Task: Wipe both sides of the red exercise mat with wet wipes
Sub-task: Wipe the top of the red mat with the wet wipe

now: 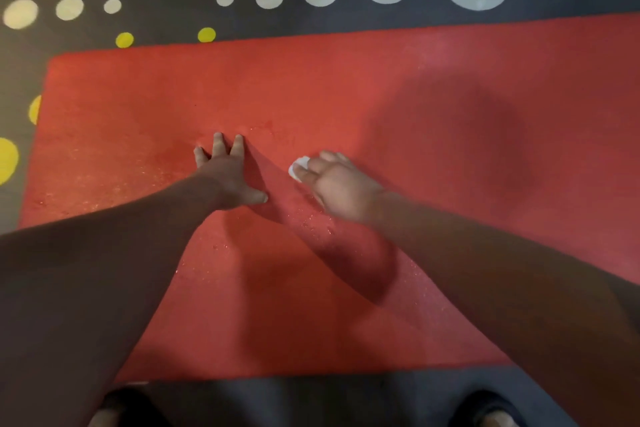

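Observation:
The red exercise mat (398, 87) lies flat on the floor and fills the middle of the head view. My left hand (228, 173) rests palm down on it with the fingers spread, holding nothing. Just to its right, my right hand (341, 185) presses a small white wet wipe (298, 167) against the mat; only the wipe's left end shows past my fingers. Fine wet specks glint on the mat around and below both hands. My forearms cover part of the mat's near half.
A dark carpet (346, 21) with white and yellow dots lies beyond and left of the mat. The mat's left end is in view; its right end runs out of frame. Two dark shoes (485, 409) show at the bottom edge.

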The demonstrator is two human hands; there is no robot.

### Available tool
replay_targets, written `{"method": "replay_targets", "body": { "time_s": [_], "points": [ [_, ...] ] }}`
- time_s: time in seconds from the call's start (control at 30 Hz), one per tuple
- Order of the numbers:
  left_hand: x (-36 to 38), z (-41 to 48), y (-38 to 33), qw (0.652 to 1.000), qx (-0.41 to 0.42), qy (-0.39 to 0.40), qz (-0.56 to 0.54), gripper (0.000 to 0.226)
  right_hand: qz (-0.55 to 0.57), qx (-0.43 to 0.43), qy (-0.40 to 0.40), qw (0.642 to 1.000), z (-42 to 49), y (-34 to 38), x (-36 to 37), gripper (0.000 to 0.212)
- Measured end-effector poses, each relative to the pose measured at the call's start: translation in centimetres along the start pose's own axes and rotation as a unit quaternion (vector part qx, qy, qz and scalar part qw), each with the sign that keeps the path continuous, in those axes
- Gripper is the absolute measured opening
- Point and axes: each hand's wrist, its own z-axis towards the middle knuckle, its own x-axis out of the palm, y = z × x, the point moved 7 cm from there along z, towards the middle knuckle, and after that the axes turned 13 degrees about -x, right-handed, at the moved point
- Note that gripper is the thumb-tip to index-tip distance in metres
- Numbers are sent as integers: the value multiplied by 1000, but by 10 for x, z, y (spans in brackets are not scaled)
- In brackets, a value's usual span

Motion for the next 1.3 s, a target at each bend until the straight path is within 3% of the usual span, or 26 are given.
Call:
{"method": "replay_targets", "body": {
  "time_s": [0.07,0.13,0.2,0.23,0.3,0.37,0.47,0.53,0.67,0.7,0.77,0.87,0.93,1.0,1.17,1.23,1.3],
  "points": [
    [2,-9,-1,1000,1,-10,0,126,-17,29,-20,999,-6,-21,-9,44],
    [11,-19,-8,1000,8,-3,9,124,-40,161,-39,985,-23,-67,-21,43],
    [24,-26,-13,1000,14,12,12,127,-50,314,-66,946,-51,-105,-33,47],
    [29,-27,-13,1000,14,17,9,130,-48,339,-72,937,-56,-108,-34,49],
    [35,-26,-13,1000,8,25,-3,132,-23,275,-53,960,-42,-83,-23,52],
    [36,-25,-13,1000,0,31,-4,133,5,134,-28,991,-25,-36,-2,53],
    [38,-22,-16,999,-4,32,-1,134,-19,-12,1,1000,-27,3,13,52],
    [39,-22,-17,999,-8,34,0,134,-60,24,-29,997,-33,-21,1,49],
    [39,-21,-20,999,-7,38,18,132,-77,297,-108,946,-66,-97,-29,52],
    [39,-20,-20,999,-7,40,20,133,-64,324,-107,938,-67,-98,-27,53],
    [40,-19,-21,999,-9,44,23,134,-49,275,-95,956,-53,-71,-17,54],
    [40,-21,-21,999,-14,46,23,134,-16,86,-53,995,-33,-3,12,53],
    [41,-23,-22,999,-15,48,22,133,-34,17,-35,999,-38,12,16,46],
    [41,-24,-22,998,-15,50,18,132,-67,40,-54,995,-47,-12,5,46],
    [39,-26,-25,998,-13,54,12,130,-100,316,-98,938,-85,-89,-21,52],
    [38,-26,-25,999,-9,51,15,130,-101,295,-72,947,-77,-60,-11,54],
    [39,-26,-24,999,-9,48,18,131,-74,188,-54,978,-63,-10,7,56]
  ]
}}
